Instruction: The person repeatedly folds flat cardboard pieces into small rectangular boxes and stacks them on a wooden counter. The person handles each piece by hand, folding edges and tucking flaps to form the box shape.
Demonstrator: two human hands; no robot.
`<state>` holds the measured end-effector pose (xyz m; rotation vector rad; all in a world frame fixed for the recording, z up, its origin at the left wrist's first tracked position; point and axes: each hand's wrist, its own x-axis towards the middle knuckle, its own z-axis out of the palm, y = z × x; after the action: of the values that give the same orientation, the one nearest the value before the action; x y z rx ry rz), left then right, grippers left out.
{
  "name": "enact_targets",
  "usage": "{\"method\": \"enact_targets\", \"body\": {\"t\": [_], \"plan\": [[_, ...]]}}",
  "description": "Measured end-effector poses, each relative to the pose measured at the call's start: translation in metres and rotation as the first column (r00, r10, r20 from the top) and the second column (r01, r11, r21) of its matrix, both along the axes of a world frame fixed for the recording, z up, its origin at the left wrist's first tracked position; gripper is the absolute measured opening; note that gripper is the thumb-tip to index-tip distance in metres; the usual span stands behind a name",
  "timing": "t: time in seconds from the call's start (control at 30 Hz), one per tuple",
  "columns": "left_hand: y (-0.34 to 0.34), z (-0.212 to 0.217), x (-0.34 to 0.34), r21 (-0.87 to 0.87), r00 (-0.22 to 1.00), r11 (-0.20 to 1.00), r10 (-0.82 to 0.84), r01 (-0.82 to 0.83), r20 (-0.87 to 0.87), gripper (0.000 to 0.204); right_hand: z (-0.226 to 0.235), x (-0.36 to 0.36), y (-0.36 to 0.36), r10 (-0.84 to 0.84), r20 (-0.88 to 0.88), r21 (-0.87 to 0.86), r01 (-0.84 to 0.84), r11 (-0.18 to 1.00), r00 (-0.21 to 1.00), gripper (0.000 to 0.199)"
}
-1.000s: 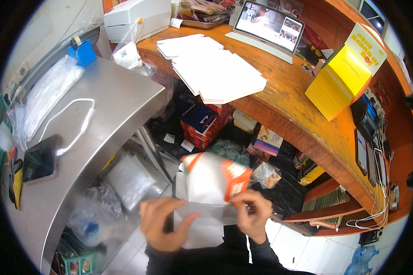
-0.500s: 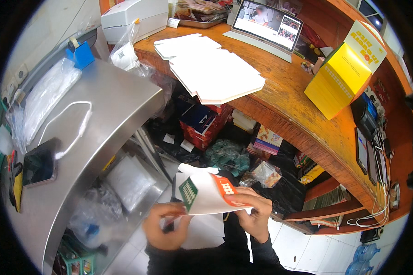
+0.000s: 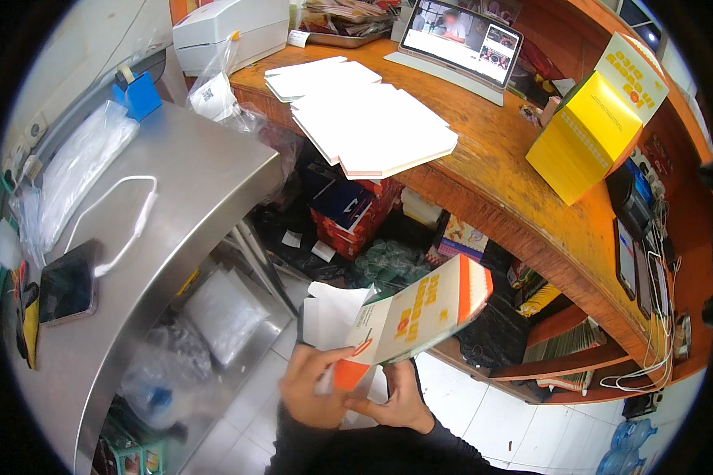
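My left hand [image 3: 313,389] — clamped on the carton [image 3: 410,315], near end; my right hand [image 3: 400,404] — beneath, grip partly hidden, cannot tell.

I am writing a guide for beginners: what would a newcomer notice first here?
The bright yellow carton on the wooden counter, at right, probably stands out first. Next come the white card sheets stacked near the counter's front edge. Below, the left hand and right hand hold an orange-edged printed carton.

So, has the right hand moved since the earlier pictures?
Yes: the right hand has moved leftward in the view, away from the wooden desk.
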<state>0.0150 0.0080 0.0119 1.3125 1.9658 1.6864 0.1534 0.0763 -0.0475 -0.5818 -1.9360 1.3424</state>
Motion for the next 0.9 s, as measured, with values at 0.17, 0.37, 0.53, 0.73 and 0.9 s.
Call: {"method": "enact_targets", "body": {"t": [0.17, 0.37, 0.53, 0.73, 0.9], "plan": [[0.003, -0.002, 0.002, -0.014, 0.972, 0.992, -0.13, 0.129, -0.195, 0.04, 0.017, -0.01, 0.004, -0.217, -0.386, -0.41, 0.044, 0.911, 0.897, 0.046], [-0.006, -0.003, 0.002, -0.009, 0.956, 0.983, -0.176, 0.183, 0.235, 0.017, 0.018, -0.002, 0.013, -0.232, -0.367, -0.407, 0.069, 0.911, 0.901, 0.025], [-0.006, -0.014, 0.0, 0.127, 0.794, 0.99, -0.13, 0.067, 0.594, 0.02, 0.007, 0.012, 0.018, -0.14, -0.139, 0.242, 0.171, 0.955, 0.98, 0.038], [-0.008, -0.018, 0.002, 0.251, 0.812, 0.965, -0.204, 0.073, 0.547, 0.017, -0.001, 0.015, -0.002, -0.038, 0.008, -0.006, 0.038, 0.999, 0.999, 0.041], [-0.009, -0.009, 0.004, 0.231, 0.941, 0.966, -0.183, 0.118, 0.284, 0.013, 0.004, 0.007, -0.003, -0.063, 0.001, -0.203, 0.062, 0.977, 0.998, 0.045]]}}
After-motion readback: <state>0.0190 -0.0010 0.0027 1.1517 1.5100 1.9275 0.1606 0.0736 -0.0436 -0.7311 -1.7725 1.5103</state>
